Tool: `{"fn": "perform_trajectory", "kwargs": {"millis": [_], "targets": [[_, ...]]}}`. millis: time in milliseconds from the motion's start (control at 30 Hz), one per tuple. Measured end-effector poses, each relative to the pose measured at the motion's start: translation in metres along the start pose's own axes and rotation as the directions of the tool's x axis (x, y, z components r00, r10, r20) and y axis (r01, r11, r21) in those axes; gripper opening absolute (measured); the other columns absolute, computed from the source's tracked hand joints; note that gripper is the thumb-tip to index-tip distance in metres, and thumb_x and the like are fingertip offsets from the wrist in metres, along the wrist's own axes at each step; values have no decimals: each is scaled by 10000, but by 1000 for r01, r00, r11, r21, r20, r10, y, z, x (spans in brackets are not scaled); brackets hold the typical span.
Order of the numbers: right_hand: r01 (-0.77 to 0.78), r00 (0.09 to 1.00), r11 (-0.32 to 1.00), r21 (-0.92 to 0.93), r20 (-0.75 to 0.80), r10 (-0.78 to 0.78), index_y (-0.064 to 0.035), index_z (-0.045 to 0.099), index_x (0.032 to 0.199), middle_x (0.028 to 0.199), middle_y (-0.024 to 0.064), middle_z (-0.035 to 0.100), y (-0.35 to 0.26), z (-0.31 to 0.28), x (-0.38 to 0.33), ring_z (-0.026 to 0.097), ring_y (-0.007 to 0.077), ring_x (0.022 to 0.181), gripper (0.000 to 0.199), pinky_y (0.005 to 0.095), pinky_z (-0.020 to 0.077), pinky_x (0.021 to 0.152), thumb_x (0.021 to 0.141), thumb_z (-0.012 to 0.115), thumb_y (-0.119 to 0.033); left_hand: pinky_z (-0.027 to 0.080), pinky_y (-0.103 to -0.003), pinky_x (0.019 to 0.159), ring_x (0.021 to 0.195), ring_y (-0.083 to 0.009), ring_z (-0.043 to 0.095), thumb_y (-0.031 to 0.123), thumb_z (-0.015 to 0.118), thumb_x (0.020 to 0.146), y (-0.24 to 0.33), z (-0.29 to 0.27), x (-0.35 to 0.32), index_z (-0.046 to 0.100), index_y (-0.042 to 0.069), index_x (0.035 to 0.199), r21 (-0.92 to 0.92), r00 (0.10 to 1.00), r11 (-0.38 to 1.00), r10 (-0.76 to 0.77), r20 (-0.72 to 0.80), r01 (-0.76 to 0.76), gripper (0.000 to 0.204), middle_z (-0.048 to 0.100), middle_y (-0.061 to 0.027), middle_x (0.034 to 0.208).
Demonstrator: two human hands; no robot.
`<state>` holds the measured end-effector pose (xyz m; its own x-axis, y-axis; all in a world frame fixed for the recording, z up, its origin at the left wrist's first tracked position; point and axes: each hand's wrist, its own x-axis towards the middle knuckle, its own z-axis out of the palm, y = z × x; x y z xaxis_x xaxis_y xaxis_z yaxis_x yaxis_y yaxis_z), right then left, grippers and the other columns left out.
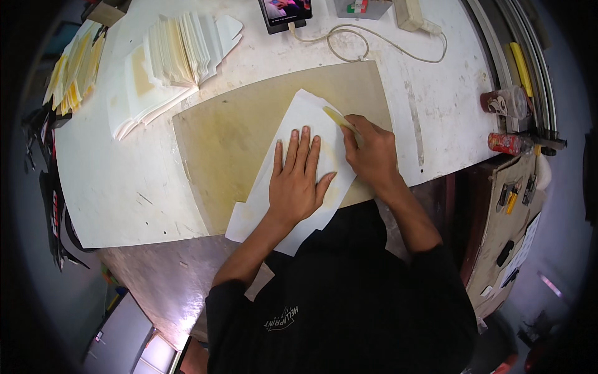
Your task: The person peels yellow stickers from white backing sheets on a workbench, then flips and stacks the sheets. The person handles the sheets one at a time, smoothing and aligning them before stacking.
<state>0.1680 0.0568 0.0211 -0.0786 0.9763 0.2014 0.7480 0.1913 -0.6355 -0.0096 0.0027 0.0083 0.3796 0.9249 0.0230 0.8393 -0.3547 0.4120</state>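
Note:
A white paper sheet (305, 109), cut with angled edges and a tab, lies slanted on a tan, yellow-stained board (227, 137). Flat on the sheet rests my left hand (296, 181), its fingers straight and slightly apart and its thumb out to the side. My right hand (374, 149) is closed round a flat yellowish spreader (336, 116), whose edge touches the sheet near its upper right side. Pale yellow smears show on the paper between the two hands. The grip end of the spreader is mostly hidden by my fingers.
Fanned stacks of yellow-marked white paper pieces (177, 53) lie at the far left. At the back, a phone (285, 12) is plugged into a cable (358, 31). A cup (503, 101) and a bottle (507, 143) stand at the right edge, beside long metal rails (541, 75).

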Motion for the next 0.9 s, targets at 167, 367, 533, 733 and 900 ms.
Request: {"fn": "perform_trajectory", "kwargs": {"millis": [167,367,533,733,900], "targets": [[22,996,996,-86,-84,-29,-9,643,1021,791,193,691,4,-5,4,676,366,647,187,402,541,559,835,659,5,139,-528,1204,1491,-370,241,424,558,968,0,1,0,410,-37,1466,-6,1000,1000,-3,4,3,695,317,-232,1574],[-190,955,956,222,-187,233,36,641,1059,856,143,725,60,-58,24,721,172,775,200,296,577,690,866,693,21,139,-537,1202,1488,-383,243,413,569,965,0,2,1,415,-41,1460,-18,1000,1000,9,-11,-9,689,320,-248,1566],[-421,902,686,593,193,387,25,626,947,848,105,705,43,-87,23,691,141,804,90,260,559,707,891,697,16,204,-522,1176,1429,-406,336,312,668,918,-4,2,-2,468,-27,1410,-214,989,977,-20,-147,-12,631,362,-271,1527],[-516,856,614,597,324,403,6,639,866,854,80,695,45,-77,5,660,119,819,101,263,537,729,890,727,-37,327,-493,1044,1197,-376,507,227,717,855,-29,-7,49,520,22,1350,-180,895,984,-97,-436,19,571,483,-244,1388],[-450,892,706,546,308,331,-11,624,823,1036,106,682,49,-72,-5,627,128,923,130,277,522,808,885,735,-38,361,-436,1000,1112,-296,562,107,688,877,-52,4,71,657,31,1049,-261,888,965,-108,-447,-14,191,652,-116,1166]]}}
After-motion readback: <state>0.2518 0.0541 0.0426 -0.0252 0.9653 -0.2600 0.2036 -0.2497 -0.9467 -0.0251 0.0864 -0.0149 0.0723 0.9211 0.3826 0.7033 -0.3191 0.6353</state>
